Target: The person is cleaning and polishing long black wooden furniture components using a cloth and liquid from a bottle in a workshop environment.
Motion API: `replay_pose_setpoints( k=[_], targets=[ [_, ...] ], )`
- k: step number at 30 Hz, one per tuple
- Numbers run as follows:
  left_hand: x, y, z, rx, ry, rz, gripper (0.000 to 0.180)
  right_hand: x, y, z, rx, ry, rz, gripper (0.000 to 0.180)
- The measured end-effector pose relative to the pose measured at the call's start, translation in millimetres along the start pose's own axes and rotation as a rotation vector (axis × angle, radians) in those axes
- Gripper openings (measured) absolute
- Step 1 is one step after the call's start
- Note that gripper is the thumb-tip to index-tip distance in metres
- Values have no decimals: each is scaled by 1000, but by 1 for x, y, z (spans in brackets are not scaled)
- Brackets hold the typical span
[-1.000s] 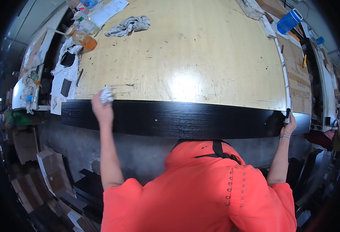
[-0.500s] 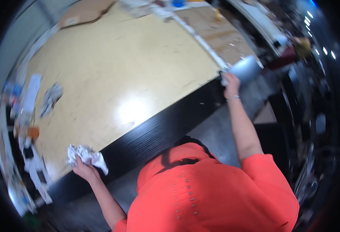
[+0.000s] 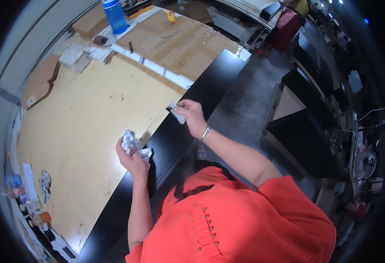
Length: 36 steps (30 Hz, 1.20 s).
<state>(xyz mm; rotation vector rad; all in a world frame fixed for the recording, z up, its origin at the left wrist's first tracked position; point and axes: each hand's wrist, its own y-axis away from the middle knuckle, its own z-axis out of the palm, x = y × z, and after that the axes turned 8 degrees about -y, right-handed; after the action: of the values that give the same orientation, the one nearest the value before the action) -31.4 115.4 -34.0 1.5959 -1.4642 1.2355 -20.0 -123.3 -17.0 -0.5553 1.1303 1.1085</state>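
A long black wood-grain board (image 3: 218,75) lies along the near edge of the pale yellow tabletop (image 3: 91,114). My left hand (image 3: 133,163) is closed round a crumpled white and grey rag (image 3: 129,139), held over the tabletop beside the board. Further up the board, my right hand (image 3: 193,117) pinches a small flat pale grey piece with a dark edge (image 3: 177,115); its exact kind is unclear. That piece is just above the board's surface; whether it touches cannot be made out.
Another crumpled rag (image 3: 44,186) lies at the table's left, near plastic bottles (image 3: 12,180). Beyond the tabletop are flattened cardboard (image 3: 170,41) and a blue jug (image 3: 115,17). Black panels (image 3: 304,136) stand on the floor to the right. A person (image 3: 284,28) is far off.
My view has turned. My two hands have come closer together, the right one drawing in from the board's far end and the left one rising with the rag.
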Motion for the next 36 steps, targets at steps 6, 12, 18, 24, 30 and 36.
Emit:
replay_pose_setpoints(
  k=[6,12,18,24,30,36],
  targets=[
    [68,-36,163,-193,-235,407,47,-78,-40,-79,25,-67,-7,12],
    [101,-56,255,-244,-210,395,46,-138,-151,-212,218,205,-218,14],
    [104,-60,265,-271,-206,348,48,-147,-247,-264,170,570,-379,29],
    [112,-57,263,-339,-347,359,54,-145,-287,-257,-19,812,-387,34],
    [118,-56,260,-339,-377,335,53,-154,-267,-264,-17,881,-347,32],
    [119,-56,265,-347,-428,358,52,-147,-275,-278,-1,777,-312,35]
  ],
)
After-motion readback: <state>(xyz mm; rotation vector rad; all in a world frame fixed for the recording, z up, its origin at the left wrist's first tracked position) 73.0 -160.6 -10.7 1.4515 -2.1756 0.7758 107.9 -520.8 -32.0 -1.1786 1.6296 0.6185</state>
